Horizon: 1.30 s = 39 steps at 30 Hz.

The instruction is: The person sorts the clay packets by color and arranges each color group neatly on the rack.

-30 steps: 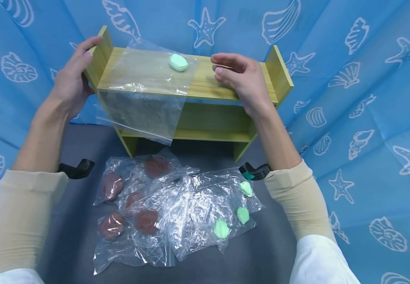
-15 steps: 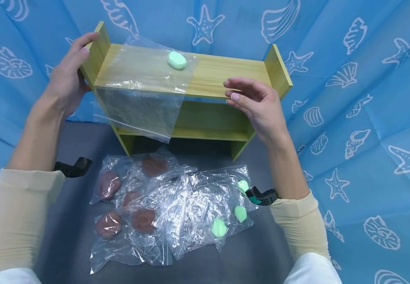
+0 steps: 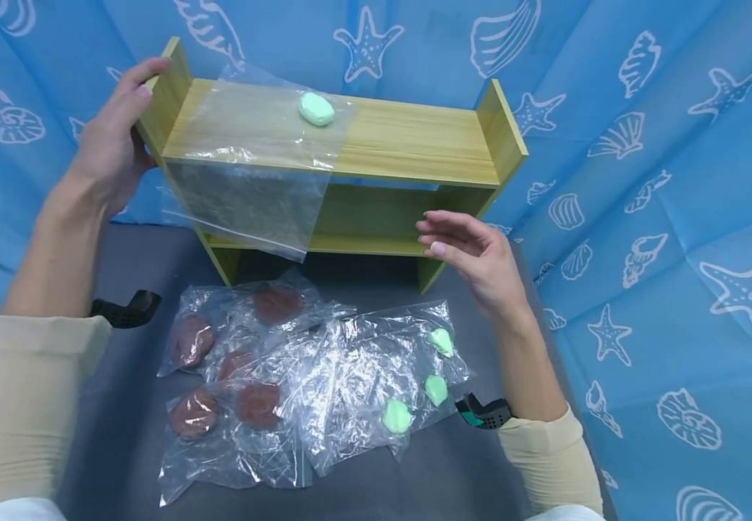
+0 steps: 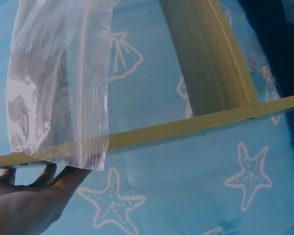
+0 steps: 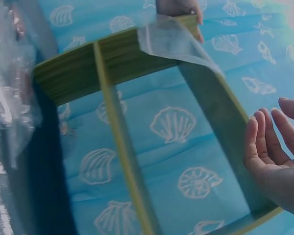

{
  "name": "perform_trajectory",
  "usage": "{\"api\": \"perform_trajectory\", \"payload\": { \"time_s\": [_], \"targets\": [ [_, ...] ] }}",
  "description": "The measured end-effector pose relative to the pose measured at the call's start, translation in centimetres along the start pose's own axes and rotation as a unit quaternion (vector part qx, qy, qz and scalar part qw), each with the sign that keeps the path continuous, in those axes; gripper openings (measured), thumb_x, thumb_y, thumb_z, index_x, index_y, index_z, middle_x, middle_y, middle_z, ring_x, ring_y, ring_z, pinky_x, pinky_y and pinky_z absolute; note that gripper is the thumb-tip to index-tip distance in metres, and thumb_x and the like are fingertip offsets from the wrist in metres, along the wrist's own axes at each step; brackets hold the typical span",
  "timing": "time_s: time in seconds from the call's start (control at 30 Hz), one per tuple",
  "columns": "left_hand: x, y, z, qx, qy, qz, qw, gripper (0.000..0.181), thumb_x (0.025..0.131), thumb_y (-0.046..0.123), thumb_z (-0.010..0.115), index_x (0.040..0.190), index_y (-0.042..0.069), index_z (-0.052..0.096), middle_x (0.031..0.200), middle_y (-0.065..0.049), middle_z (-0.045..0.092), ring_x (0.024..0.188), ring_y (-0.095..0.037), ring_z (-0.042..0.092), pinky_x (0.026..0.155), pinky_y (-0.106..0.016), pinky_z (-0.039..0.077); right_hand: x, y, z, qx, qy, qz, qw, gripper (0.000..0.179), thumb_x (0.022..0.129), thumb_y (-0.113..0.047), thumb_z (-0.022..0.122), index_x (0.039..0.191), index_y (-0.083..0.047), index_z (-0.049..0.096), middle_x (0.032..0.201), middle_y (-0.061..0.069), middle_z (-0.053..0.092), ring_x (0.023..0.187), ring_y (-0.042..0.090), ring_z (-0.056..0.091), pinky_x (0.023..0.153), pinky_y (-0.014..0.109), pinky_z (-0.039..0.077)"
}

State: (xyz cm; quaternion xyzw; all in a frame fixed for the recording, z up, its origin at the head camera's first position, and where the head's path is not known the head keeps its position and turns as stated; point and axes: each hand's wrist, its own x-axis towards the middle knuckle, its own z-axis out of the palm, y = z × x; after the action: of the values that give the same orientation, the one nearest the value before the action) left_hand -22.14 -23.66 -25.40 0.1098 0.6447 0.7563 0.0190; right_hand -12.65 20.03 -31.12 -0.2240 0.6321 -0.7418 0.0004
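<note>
Two hands are up at a small wooden shelf (image 3: 408, 137) that stands on the dark bench (image 3: 480, 470). Left hand (image 3: 110, 145) grips the shelf's left end panel, its fingers (image 3: 137, 76) curled over the panel's top edge. One clear plastic bag (image 3: 252, 170) lies on the top board and hangs over its front edge; a pale green lump (image 3: 316, 109) sits inside it, on the board near the middle. Right hand (image 3: 476, 253) hovers in front of the shelf's lower right opening, fingers relaxed and slightly apart, holding nothing and touching nothing. On the bench below lie more clear bags: several with brown lumps (image 3: 258, 401) to the left, and several with green lumps (image 3: 396, 416) to the right, overlapping each other. Blue sheeting (image 3: 662, 145) printed with shells and starfish surrounds the scene.
</note>
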Motion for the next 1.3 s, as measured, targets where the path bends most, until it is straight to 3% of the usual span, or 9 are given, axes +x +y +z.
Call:
{"api": "perform_trajectory", "payload": {
  "time_s": [0.33, 0.67, 1.03, 1.3],
  "targets": [
    [-0.2, 0.1, 0.1, 0.001, -0.002, 0.007, 1.0000, 0.046, 0.105, 0.031, 0.036, 0.151, 0.031, 0.036, 0.134, -0.005, 0.034, 0.111, -0.020, 0.040, 0.090, -0.043, 0.027, -4.5, 3.4, -0.8, -0.012, 0.006, 0.064, 0.9978, 0.042, 0.092, 0.011, 0.062, 0.133, 0.007, 0.056, 0.120, 0.015, 0.066, 0.106, 0.024, 0.066, 0.090, 0.036, 0.054],
    [-0.2, -0.1, 0.2, -0.002, 0.001, 0.013, 0.9999, 0.046, 0.105, 0.030, 0.037, 0.150, 0.029, 0.038, 0.133, -0.006, 0.035, 0.109, -0.020, 0.041, 0.083, -0.035, 0.035, -8.7, 5.8, -2.1, -0.064, 0.010, 0.157, 0.9854, 0.047, 0.093, 0.000, 0.067, 0.137, 0.007, 0.051, 0.125, 0.009, 0.065, 0.111, 0.022, 0.065, 0.092, 0.036, 0.053],
    [0.0, -0.1, 0.1, -0.015, 0.000, 0.005, 0.9999, 0.045, 0.105, 0.030, 0.035, 0.150, 0.029, 0.039, 0.133, -0.006, 0.036, 0.109, -0.020, 0.042, 0.081, -0.035, 0.037, -13.6, 8.6, -2.7, -0.063, 0.037, 0.223, 0.9721, 0.049, 0.092, -0.002, 0.069, 0.138, 0.001, 0.052, 0.128, 0.008, 0.064, 0.111, 0.021, 0.066, 0.092, 0.035, 0.053],
    [0.0, -0.2, 0.2, -0.013, 0.001, 0.004, 0.9999, 0.045, 0.105, 0.030, 0.034, 0.150, 0.028, 0.039, 0.133, -0.005, 0.034, 0.108, -0.020, 0.041, 0.080, -0.034, 0.037, -16.2, 9.9, -2.6, -0.046, 0.046, 0.259, 0.9638, 0.048, 0.093, 0.000, 0.066, 0.139, -0.001, 0.051, 0.130, 0.011, 0.062, 0.111, 0.022, 0.065, 0.093, 0.044, 0.052]
  ]
}}
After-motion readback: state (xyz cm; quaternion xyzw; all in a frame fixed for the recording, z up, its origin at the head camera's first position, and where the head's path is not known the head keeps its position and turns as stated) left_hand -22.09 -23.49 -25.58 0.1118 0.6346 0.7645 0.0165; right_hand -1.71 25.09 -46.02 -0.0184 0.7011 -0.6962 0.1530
